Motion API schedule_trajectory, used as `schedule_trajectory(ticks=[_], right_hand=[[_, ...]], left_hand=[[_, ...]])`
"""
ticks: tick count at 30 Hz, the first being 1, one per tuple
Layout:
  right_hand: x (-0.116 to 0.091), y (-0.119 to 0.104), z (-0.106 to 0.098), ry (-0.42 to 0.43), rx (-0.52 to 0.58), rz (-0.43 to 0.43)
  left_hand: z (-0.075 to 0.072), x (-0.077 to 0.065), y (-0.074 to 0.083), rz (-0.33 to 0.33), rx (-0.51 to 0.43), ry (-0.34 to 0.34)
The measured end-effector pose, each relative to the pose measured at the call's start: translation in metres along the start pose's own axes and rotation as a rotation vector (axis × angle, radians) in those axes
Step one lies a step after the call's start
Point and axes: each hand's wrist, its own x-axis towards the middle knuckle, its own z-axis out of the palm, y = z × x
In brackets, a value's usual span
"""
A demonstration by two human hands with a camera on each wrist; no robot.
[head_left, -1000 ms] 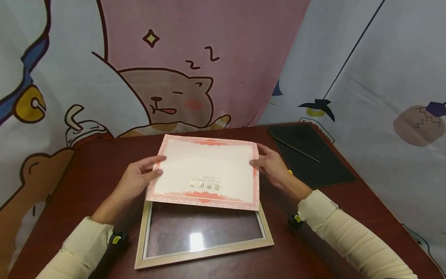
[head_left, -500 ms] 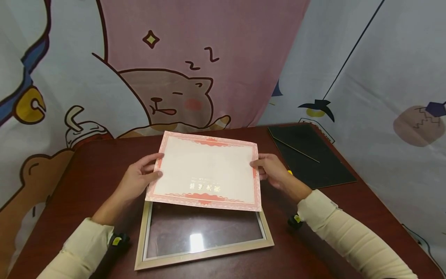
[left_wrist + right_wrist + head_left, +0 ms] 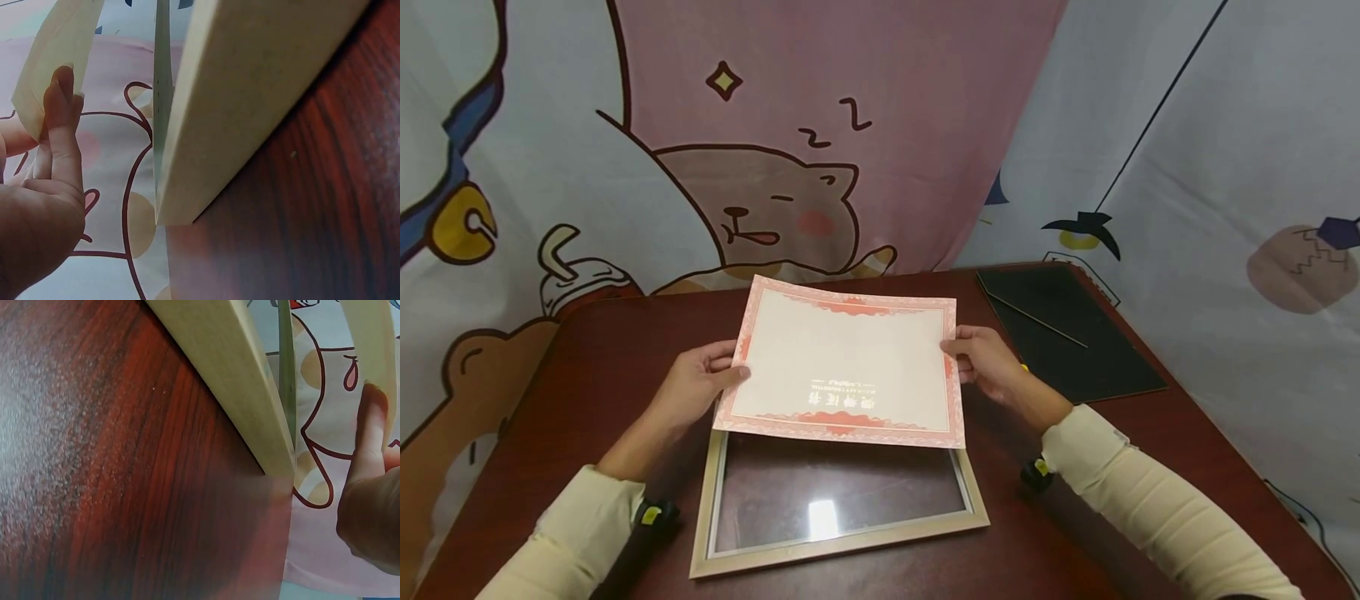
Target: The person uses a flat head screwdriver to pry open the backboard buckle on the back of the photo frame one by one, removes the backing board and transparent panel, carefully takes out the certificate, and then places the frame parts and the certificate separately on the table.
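A certificate sheet [image 3: 850, 354] with a pink-red border and gold lettering is held tilted above a picture frame [image 3: 842, 542]. The lettering reads upside down in the head view. My left hand [image 3: 700, 375] pinches the sheet's left edge, thumb on top and fingers behind. At the opposite edge my right hand [image 3: 988, 362] pinches it the same way. In the left wrist view the fingers [image 3: 62, 125] lie behind the paper, apart from the frame's pale side [image 3: 231, 94]. The sheet hides the frame's far part; a glossy pane with a light reflection shows in its near part.
A dark backing board [image 3: 1067, 342] with a thin strut on it lies at the right rear of the reddish-brown table [image 3: 602, 367]. A cartoon-printed curtain [image 3: 925, 125] hangs behind the table. A cable [image 3: 1300, 508] runs by the right edge.
The sheet's far edge has risen slightly and its tilt has altered, so the gold lettering shows more clearly. The right hand's fingers have shifted lower along its edge. The frame stays put.
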Motion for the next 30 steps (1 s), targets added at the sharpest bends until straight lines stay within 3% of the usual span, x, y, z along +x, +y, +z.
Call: schedule_trajectory(ticks=[9, 17, 21, 30], right_hand=[[-0.001, -0.004, -0.003, -0.021, 0.075, -0.029], [-0.002, -0.004, -0.009, -0.067, 0.085, -0.029], [-0.004, -0.005, -0.012, -0.153, 0.054, 0.001], [-0.007, -0.006, -0.002, -0.466, -0.101, 0.046]], left_hand=[[-0.006, 0.0, -0.003, -0.014, -0.03, -0.049], [-0.01, -0.002, -0.003, -0.07, -0.041, -0.183], [-0.012, -0.003, -0.003, -0.083, -0.038, -0.286], [-0.007, -0.003, -0.004, -0.055, -0.034, -0.48]])
